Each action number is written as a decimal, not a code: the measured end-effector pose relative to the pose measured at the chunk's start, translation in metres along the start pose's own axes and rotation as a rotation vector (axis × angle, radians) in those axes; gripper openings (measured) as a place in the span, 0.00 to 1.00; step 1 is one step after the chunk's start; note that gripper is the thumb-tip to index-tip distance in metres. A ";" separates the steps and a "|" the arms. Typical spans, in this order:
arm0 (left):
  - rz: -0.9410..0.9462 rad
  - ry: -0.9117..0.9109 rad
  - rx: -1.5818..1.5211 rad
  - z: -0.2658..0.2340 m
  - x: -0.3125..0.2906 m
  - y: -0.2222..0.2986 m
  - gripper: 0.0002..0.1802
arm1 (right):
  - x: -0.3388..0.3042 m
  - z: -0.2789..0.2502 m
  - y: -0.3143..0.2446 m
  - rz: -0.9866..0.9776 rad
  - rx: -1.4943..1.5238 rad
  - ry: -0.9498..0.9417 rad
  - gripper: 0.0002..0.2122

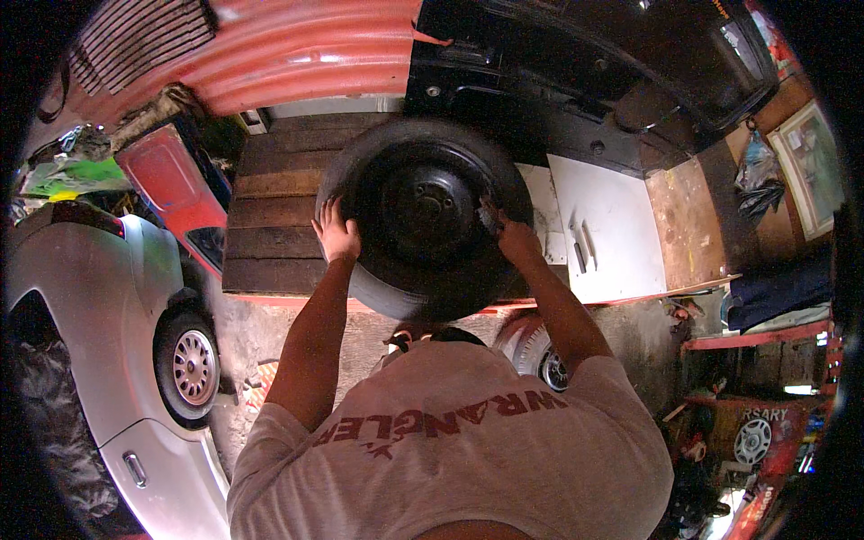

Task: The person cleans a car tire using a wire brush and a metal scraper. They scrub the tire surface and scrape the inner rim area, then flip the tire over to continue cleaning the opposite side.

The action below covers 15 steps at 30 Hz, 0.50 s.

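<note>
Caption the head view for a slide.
Left hand on a black wheel on a plank bench, right hand holding a greyish item at the wheel's right side.

Lettering on a T-shirt (504,477), a black vehicle panel (612,54) and a reddish panel (774,481).
Large dark-red capitals (441,419) are printed across the T-shirt; tiny orange characters (720,8) are borne at upper right, pale letters (765,414) at lower right.

- A vehicle repair workshop, to all appearances.
- A tyred wheel (432,213) lies on a plank worktop (274,211).
- A silver car (99,261) stands at the left.
- A black vehicle panel (549,67) stands beside red corrugated metal (324,49).
- Another wheel (552,367) shows below the worktop's edge.
</note>
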<state>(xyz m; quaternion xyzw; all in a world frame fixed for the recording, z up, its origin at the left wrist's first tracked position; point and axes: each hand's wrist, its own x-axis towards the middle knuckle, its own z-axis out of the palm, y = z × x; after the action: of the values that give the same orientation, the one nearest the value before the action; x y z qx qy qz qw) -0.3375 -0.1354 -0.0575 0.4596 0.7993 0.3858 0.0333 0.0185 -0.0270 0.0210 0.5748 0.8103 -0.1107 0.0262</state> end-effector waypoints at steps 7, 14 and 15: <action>-0.042 -0.066 0.069 -0.005 -0.001 0.010 0.31 | -0.046 0.005 -0.047 -0.234 0.179 -0.156 0.19; 0.089 -0.162 0.195 -0.006 -0.005 0.034 0.32 | -0.032 0.011 0.012 0.032 0.322 0.112 0.19; 0.095 -0.170 0.190 -0.003 -0.006 0.044 0.32 | -0.028 0.019 0.032 0.006 0.391 0.202 0.20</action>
<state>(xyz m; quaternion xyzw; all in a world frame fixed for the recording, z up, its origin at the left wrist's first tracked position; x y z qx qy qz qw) -0.3044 -0.1292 -0.0287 0.5292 0.8037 0.2692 0.0390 0.0564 -0.0473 0.0029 0.5794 0.7704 -0.2075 -0.1667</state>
